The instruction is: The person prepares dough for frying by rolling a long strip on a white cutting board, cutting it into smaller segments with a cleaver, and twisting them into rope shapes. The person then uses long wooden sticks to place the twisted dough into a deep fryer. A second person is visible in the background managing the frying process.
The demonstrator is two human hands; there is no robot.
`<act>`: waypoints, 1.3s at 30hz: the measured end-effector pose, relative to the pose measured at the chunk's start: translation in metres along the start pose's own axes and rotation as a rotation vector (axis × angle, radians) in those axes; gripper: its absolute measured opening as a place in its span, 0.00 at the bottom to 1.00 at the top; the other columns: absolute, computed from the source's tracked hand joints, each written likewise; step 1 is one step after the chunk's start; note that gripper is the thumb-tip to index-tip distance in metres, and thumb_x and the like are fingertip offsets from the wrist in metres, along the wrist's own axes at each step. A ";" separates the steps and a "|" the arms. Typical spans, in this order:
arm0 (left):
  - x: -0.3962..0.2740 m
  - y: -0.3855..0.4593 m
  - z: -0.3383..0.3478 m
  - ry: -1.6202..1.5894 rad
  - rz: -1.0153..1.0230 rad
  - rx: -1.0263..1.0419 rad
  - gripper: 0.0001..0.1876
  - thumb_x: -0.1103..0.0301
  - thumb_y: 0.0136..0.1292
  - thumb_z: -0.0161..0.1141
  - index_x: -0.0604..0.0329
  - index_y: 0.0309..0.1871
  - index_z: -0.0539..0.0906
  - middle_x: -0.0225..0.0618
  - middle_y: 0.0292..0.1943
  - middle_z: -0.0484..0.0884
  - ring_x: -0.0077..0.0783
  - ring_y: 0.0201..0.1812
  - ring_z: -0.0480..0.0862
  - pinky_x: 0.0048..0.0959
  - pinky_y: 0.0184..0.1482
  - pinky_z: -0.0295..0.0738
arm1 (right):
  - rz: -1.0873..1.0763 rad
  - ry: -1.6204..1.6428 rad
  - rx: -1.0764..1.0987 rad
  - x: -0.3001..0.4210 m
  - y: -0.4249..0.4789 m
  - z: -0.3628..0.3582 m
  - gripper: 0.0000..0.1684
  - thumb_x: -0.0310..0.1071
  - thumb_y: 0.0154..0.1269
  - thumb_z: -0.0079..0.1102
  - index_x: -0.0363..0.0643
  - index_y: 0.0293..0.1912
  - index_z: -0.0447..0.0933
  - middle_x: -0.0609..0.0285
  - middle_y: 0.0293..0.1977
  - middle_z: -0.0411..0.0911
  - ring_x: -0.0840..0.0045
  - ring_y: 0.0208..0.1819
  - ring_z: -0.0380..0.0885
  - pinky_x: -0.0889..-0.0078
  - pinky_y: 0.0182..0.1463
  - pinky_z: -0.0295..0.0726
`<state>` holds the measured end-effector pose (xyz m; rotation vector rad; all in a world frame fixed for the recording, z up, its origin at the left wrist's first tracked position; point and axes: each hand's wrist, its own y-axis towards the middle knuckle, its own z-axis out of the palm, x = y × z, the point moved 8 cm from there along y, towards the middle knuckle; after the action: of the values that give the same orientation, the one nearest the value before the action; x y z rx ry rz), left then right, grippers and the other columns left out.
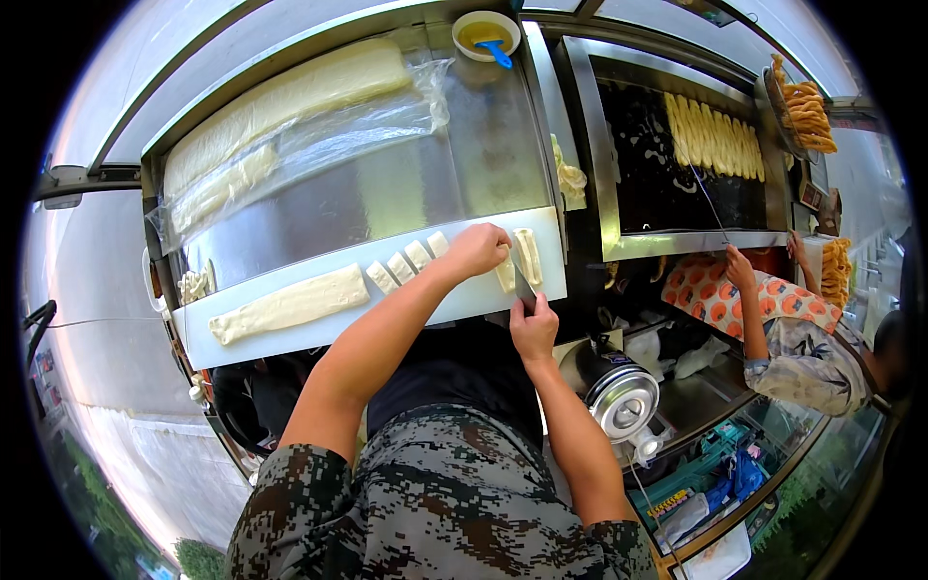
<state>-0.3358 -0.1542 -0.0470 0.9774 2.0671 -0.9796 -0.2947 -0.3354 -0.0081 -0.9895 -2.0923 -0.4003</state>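
A white cutting board (449, 313) lies before me, with a flattened length of dough (290, 304) on its left part. Several short cut dough strips (400, 268) stand in a row at its middle. The bent fingers of my left hand (475, 250) are on the upper end of a dough strip (506, 275) near the board's right side. My right hand (535, 326) grips a knife (524, 286), its blade pointing away from me along that strip's right side. Another dough piece (528, 255), with a groove along it, lies just right of the blade.
Plastic film (348, 138) covers a large dough slab (304, 90) on the metal worktop (406, 185). A bowl (471, 32) holds yellowish liquid and a blue-handled brush. On my right, a co-worker (805, 355) holds a thin stick over a fryer (612, 217) with several dough sticks (714, 138).
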 end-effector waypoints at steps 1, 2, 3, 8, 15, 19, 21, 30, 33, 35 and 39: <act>0.002 0.001 0.000 -0.026 -0.010 0.010 0.14 0.67 0.53 0.60 0.60 0.42 0.87 0.46 0.33 0.86 0.46 0.35 0.85 0.37 0.42 0.79 | -0.013 0.000 0.002 0.001 0.003 0.003 0.07 0.28 0.60 0.61 0.37 0.32 0.72 0.49 0.24 0.81 0.55 0.27 0.82 0.60 0.31 0.79; 0.004 0.001 0.000 -0.052 -0.019 0.021 0.15 0.67 0.53 0.60 0.61 0.42 0.87 0.46 0.33 0.86 0.46 0.36 0.85 0.37 0.42 0.79 | -0.026 -0.001 0.005 0.002 0.004 0.005 0.07 0.28 0.60 0.61 0.37 0.32 0.72 0.49 0.24 0.81 0.55 0.27 0.82 0.60 0.31 0.79; 0.007 0.002 0.000 -0.081 -0.034 0.024 0.15 0.67 0.54 0.60 0.61 0.43 0.87 0.47 0.34 0.87 0.46 0.36 0.86 0.36 0.43 0.79 | -0.025 0.021 -0.007 0.001 0.004 0.005 0.07 0.28 0.60 0.61 0.37 0.32 0.73 0.49 0.24 0.81 0.55 0.27 0.82 0.60 0.31 0.79; 0.013 0.003 -0.001 -0.131 -0.064 0.013 0.15 0.65 0.55 0.62 0.64 0.43 0.87 0.48 0.36 0.87 0.44 0.37 0.87 0.35 0.44 0.80 | 0.001 0.057 -0.008 -0.004 0.004 0.000 0.09 0.30 0.61 0.62 0.34 0.36 0.75 0.49 0.25 0.82 0.58 0.28 0.83 0.64 0.34 0.80; 0.017 -0.003 -0.008 -0.120 -0.106 -0.134 0.14 0.65 0.54 0.64 0.63 0.41 0.87 0.47 0.35 0.87 0.43 0.37 0.87 0.34 0.43 0.80 | -0.076 -0.073 0.012 0.008 0.011 0.013 0.06 0.31 0.61 0.60 0.40 0.32 0.74 0.49 0.22 0.79 0.52 0.25 0.80 0.55 0.30 0.78; 0.024 -0.005 -0.015 -0.158 -0.184 -0.190 0.12 0.66 0.54 0.65 0.63 0.38 0.87 0.46 0.34 0.87 0.43 0.36 0.87 0.35 0.42 0.80 | -0.026 -0.278 0.103 0.015 0.021 0.024 0.05 0.31 0.60 0.57 0.40 0.31 0.74 0.46 0.22 0.79 0.48 0.26 0.80 0.49 0.33 0.79; 0.028 -0.005 -0.020 -0.176 -0.196 -0.232 0.11 0.66 0.54 0.65 0.63 0.37 0.87 0.46 0.32 0.87 0.43 0.35 0.87 0.35 0.41 0.80 | 0.017 -0.371 0.168 0.021 0.027 0.031 0.04 0.30 0.59 0.56 0.40 0.31 0.74 0.43 0.23 0.79 0.46 0.27 0.80 0.47 0.34 0.80; 0.018 -0.002 -0.036 0.117 -0.015 -0.375 0.07 0.66 0.59 0.63 0.58 0.35 0.86 0.42 0.38 0.84 0.47 0.42 0.83 0.39 0.45 0.77 | 0.102 -0.434 0.294 0.029 0.047 0.045 0.08 0.30 0.58 0.55 0.36 0.36 0.77 0.40 0.29 0.81 0.47 0.33 0.82 0.48 0.38 0.80; 0.038 -0.016 -0.068 -0.084 -0.071 -0.439 0.09 0.64 0.58 0.65 0.58 0.38 0.86 0.41 0.38 0.83 0.45 0.43 0.82 0.39 0.45 0.78 | 0.009 0.129 -0.059 -0.012 -0.008 0.012 0.08 0.32 0.61 0.62 0.37 0.34 0.75 0.50 0.26 0.81 0.60 0.28 0.84 0.63 0.34 0.80; 0.043 -0.048 -0.094 0.090 -0.129 -0.468 0.13 0.60 0.56 0.68 0.59 0.39 0.85 0.42 0.37 0.84 0.43 0.43 0.82 0.39 0.45 0.77 | 0.132 0.156 -0.144 -0.047 -0.047 -0.008 0.07 0.29 0.61 0.64 0.36 0.36 0.76 0.56 0.27 0.83 0.74 0.27 0.83 0.71 0.36 0.80; 0.065 -0.083 -0.100 0.451 -0.112 -0.315 0.12 0.61 0.53 0.68 0.59 0.30 0.81 0.40 0.33 0.83 0.44 0.43 0.82 0.42 0.43 0.76 | 0.391 0.227 -0.099 -0.084 -0.083 -0.007 0.09 0.29 0.61 0.64 0.31 0.36 0.78 0.56 0.26 0.82 0.75 0.26 0.81 0.73 0.35 0.79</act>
<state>-0.4607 -0.0860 -0.0180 0.9861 2.5737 -0.4857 -0.3209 -0.4365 -0.0633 -1.3148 -1.6428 -0.3957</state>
